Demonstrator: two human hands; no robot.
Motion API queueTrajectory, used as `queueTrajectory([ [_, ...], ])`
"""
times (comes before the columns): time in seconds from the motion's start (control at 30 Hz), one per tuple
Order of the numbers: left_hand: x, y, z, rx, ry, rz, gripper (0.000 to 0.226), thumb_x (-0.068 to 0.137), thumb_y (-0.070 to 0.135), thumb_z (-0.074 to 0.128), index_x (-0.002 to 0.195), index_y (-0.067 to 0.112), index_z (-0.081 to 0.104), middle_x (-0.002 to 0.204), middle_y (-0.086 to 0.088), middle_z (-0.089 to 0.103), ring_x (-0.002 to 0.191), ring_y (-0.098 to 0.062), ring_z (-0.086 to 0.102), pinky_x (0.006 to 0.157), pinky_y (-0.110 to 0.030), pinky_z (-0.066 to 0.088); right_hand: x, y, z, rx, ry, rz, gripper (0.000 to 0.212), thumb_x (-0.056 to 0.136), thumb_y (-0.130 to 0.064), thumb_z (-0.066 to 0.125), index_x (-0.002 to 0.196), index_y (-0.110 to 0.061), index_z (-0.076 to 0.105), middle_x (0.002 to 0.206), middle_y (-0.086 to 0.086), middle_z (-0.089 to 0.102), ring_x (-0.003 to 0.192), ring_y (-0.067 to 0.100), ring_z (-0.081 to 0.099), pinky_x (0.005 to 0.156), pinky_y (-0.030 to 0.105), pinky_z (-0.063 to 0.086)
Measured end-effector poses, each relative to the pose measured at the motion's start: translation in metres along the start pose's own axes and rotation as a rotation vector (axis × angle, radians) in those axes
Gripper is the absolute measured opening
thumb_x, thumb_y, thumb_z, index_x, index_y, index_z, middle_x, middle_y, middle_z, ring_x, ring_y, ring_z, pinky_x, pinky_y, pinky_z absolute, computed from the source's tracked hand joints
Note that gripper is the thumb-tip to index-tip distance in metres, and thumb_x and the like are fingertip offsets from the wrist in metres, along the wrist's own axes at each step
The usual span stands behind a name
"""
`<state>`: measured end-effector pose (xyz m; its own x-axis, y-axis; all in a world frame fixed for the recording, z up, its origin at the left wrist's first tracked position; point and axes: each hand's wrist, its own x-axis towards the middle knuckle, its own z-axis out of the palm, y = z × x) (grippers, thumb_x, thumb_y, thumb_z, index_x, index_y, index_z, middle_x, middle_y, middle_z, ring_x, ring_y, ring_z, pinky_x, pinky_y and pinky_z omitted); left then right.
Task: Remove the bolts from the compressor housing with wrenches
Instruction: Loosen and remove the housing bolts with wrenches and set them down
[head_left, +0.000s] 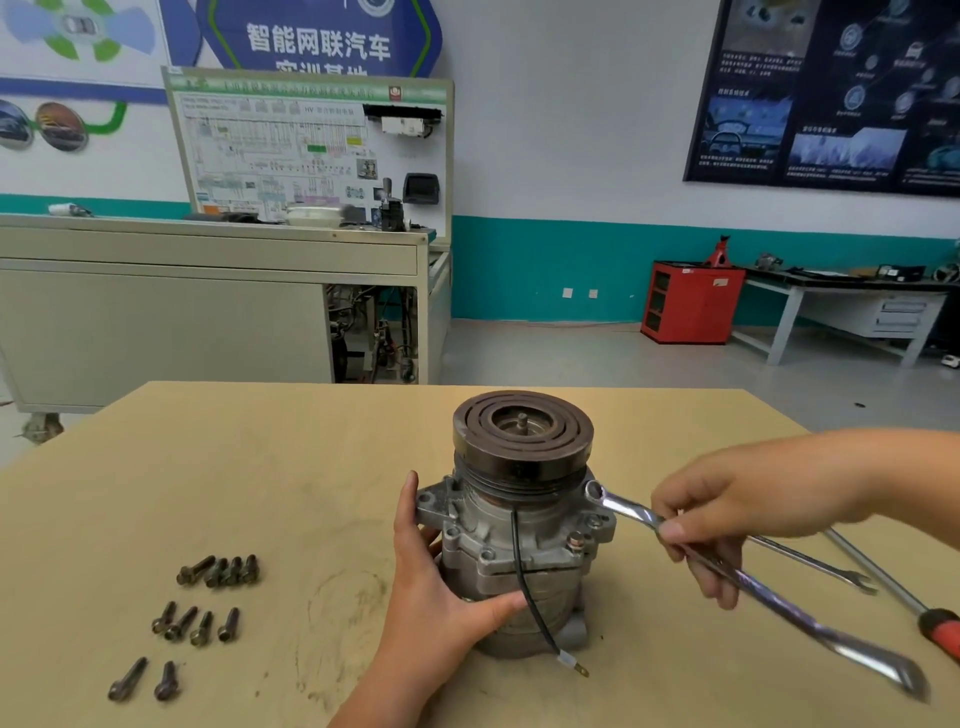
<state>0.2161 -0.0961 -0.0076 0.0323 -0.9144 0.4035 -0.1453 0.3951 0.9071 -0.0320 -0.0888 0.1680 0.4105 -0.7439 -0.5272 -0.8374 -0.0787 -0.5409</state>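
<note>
Our left hand (431, 587) wraps round the upright compressor (519, 535) mid-desk (260, 467). Our right hand (696, 535) pinches a wrench (779, 600), its ring end beside the pulley (522, 436). Loose bolts (197, 618) lie left; a spare wrench (821, 566) and a screwdriver (940, 631) lie right.

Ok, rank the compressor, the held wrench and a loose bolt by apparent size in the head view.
1. Compressor, bulkiest.
2. Held wrench: longer but far thinner, and its near end sits closer to the camera, so unsure.
3. Loose bolt, clearly smallest.
</note>
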Motion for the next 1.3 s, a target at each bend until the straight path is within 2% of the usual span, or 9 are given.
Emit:
queueTrajectory([
  [0.17,0.0,0.001,0.002,0.022,0.011,0.023,0.127,0.038,0.054,0.086,0.125,0.076,-0.003,0.143,0.009,0.037,0.128,-0.005,0.044,0.102,-0.019,0.037,0.002,-0.011,0.043,0.613,-0.065,-0.085,0.023,0.088,-0.028,0.047,0.088,-0.005,0.048,0.07,0.015,0.068,0.057,0.018,0.068,0.062,0.022,0.052],
  [0.3,-0.001,0.003,0.0,0.039,0.006,0.029,0.127,0.039,0.056,0.086,0.128,0.073,-0.003,0.145,0.006,0.036,0.129,-0.008,0.045,0.106,-0.03,0.039,0.005,-0.021,0.056,0.676,-0.023,-0.072,0.021,0.1,-0.022,0.037,0.091,-0.006,0.048,0.057,0.01,0.065,0.047,0.018,0.063,0.053,0.023,0.052],
  [0.47,-0.001,0.004,0.001,0.04,-0.002,0.037,0.127,0.039,0.058,0.086,0.128,0.073,-0.004,0.147,0.005,0.034,0.13,-0.009,0.043,0.106,-0.028,0.038,0.006,-0.019,0.057,0.649,-0.049,-0.033,0.024,0.102,-0.025,0.033,0.091,-0.008,0.046,0.054,0.009,0.063,0.044,0.019,0.062,0.049,0.023,0.05],
  [0.73,-0.002,0.004,0.0,0.022,0.006,0.006,0.126,0.037,0.058,0.086,0.123,0.077,-0.003,0.144,0.008,0.037,0.129,-0.006,0.044,0.104,-0.022,0.038,0.009,-0.022,0.002,-0.005,-0.147,0.09,0.028,0.1,-0.037,0.038,0.083,-0.017,0.049,0.049,-0.005,0.053,0.042,0.01,0.05,0.055,0.021,0.049],
  [0.87,-0.003,0.007,-0.001,0.039,0.002,0.0,0.126,0.036,0.059,0.085,0.123,0.076,-0.004,0.144,0.006,0.038,0.129,-0.008,0.045,0.107,-0.03,0.038,0.026,-0.018,-0.018,-0.479,0.083,0.024,0.02,0.093,-0.046,0.048,0.078,-0.034,0.054,0.067,-0.014,0.054,0.064,0.003,0.048,0.066,0.019,0.041],
  [0.97,-0.003,0.009,-0.001,0.037,-0.006,0.002,0.127,0.037,0.057,0.086,0.125,0.075,-0.005,0.145,0.005,0.037,0.129,-0.009,0.044,0.109,-0.033,0.038,0.026,-0.013,-0.027,-0.513,0.198,-0.05,0.013,0.091,-0.046,0.052,0.08,-0.041,0.056,0.075,-0.016,0.055,0.069,0.001,0.049,0.067,0.018,0.039],
  [1.07,-0.004,0.008,-0.001,0.046,-0.005,0.004,0.126,0.038,0.055,0.086,0.124,0.076,-0.005,0.146,0.006,0.035,0.13,-0.009,0.043,0.109,-0.035,0.038,0.015,-0.007,-0.024,-0.302,0.094,0.035,0.015,0.095,-0.039,0.049,0.085,-0.032,0.059,0.08,-0.012,0.067,0.077,-0.001,0.064,0.073,0.019,0.048],
  [1.13,-0.003,0.007,-0.001,0.038,-0.003,0.004,0.126,0.038,0.054,0.086,0.124,0.077,-0.004,0.145,0.007,0.036,0.129,-0.008,0.044,0.107,-0.031,0.038,0.008,-0.002,-0.009,0.017,-0.022,-0.001,0.016,0.099,-0.029,0.044,0.092,-0.019,0.056,0.082,-0.004,0.071,0.082,0.014,0.071,0.074,0.024,0.054],
  [1.3,-0.002,0.004,0.0,0.027,0.003,0.022,0.129,0.037,0.058,0.087,0.128,0.074,-0.002,0.143,0.006,0.037,0.13,-0.008,0.043,0.108,-0.033,0.038,0.001,-0.014,0.054,0.819,0.003,-0.11,0.017,0.092,-0.023,0.047,0.096,-0.007,0.048,0.072,0.013,0.071,0.066,0.024,0.072,0.051,0.024,0.055],
])
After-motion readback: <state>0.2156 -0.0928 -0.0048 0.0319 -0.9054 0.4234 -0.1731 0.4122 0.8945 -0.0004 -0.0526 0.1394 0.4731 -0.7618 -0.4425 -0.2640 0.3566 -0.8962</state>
